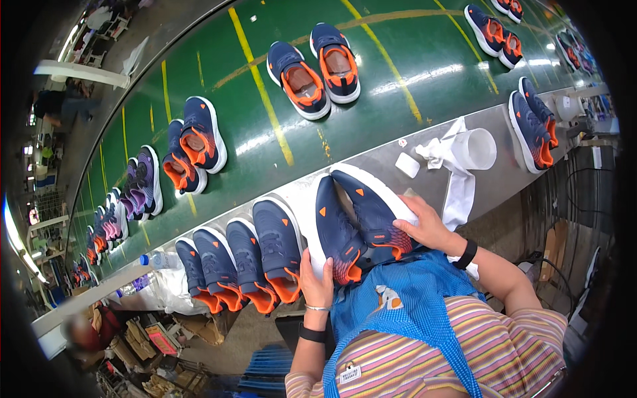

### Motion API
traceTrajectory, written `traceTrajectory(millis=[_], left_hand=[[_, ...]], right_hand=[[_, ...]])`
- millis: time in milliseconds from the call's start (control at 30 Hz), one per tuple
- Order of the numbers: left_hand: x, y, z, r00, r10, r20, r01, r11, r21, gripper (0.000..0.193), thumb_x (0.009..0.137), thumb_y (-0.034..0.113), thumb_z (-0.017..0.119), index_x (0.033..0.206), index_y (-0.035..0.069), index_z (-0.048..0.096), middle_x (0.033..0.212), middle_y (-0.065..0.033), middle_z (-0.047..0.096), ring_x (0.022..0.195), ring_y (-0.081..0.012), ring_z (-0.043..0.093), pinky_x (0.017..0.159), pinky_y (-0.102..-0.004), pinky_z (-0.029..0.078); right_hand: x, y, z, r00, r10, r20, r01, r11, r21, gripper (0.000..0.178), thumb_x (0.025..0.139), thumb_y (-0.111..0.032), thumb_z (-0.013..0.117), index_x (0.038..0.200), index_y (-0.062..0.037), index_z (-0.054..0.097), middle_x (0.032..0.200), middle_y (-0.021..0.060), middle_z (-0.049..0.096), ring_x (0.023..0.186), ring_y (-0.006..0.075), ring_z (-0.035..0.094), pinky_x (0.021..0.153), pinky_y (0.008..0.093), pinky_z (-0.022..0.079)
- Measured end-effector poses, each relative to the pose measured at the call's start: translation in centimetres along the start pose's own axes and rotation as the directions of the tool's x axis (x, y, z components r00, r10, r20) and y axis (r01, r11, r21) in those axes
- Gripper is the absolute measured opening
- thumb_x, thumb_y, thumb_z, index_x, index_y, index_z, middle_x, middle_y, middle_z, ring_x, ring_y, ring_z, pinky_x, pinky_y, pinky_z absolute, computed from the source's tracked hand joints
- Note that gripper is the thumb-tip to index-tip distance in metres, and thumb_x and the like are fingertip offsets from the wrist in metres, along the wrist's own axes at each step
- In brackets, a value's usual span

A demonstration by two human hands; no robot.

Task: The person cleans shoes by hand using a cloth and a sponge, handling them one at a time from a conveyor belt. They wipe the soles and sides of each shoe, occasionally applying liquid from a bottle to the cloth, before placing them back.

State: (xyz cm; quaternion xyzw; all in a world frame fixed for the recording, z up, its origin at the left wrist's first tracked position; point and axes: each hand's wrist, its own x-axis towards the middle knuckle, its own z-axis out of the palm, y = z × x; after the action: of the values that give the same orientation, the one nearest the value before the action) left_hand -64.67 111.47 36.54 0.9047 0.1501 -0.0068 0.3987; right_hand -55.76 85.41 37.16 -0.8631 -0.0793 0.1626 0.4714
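Observation:
Two navy sneakers with orange lining and white soles are held together before me, toes pointing away. My left hand [317,280] is closed on the heel side of the left sneaker [337,229], thumb along its white sole. Around the outer sole of the right sneaker [375,202] my right hand [424,224] is closed, its fingers partly hidden beneath. Just left of my left hand, several matching sneakers [249,255] stand in a row on the metal ledge, heels toward me.
A green conveyor belt [259,139] with yellow lines carries pairs of shoes [315,73]. On the metal ledge [398,142] lie a white block [407,165], a roll of white material [476,149] and another navy pair [533,126]. A plastic bottle [161,260] stands at the left.

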Motion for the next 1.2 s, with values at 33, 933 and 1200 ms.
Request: traceTrajectory(millis=[33,933,1200], left_hand=[[0.3,0.0,-0.2,1.000,-0.013,0.003,0.013,1.000,0.003,0.053,0.080,0.021,0.060,0.120,-0.006,0.037,0.104,-0.0203,0.052,0.096,-0.0299,0.052,0.083,-0.0345,0.040],[7.2,3.9,-4.3,0.846,-0.226,0.483,0.523,0.170,-0.835,0.052,0.091,0.039,0.034,0.121,-0.003,0.039,0.116,-0.0110,0.050,0.104,-0.0208,0.051,0.089,-0.0308,0.041],[8.2,4.0,-3.7,0.836,-0.045,0.548,0.524,-0.233,-0.819,0.046,0.092,0.037,0.032,0.123,0.003,0.039,0.121,-0.0131,0.048,0.107,-0.0272,0.050,0.093,-0.0387,0.039]], right_hand=[[-0.1,0.0,0.1,0.999,0.008,0.033,-0.007,1.000,-0.028,0.055,0.077,-0.029,0.061,0.120,0.0006,0.042,0.111,0.0209,0.048,0.103,0.0328,0.047,0.089,0.0361,0.036],[4.0,-6.7,-2.6,0.954,0.213,0.213,-0.281,0.374,0.884,0.044,0.088,-0.033,0.047,0.118,-0.0003,0.042,0.104,0.0086,0.056,0.089,0.0138,0.058,0.077,0.0278,0.048],[5.2,-9.0,0.5,0.950,0.020,0.311,-0.307,-0.121,0.944,0.048,0.087,-0.037,0.047,0.119,-0.0026,0.043,0.115,0.0129,0.053,0.100,0.0228,0.055,0.088,0.0350,0.045]])
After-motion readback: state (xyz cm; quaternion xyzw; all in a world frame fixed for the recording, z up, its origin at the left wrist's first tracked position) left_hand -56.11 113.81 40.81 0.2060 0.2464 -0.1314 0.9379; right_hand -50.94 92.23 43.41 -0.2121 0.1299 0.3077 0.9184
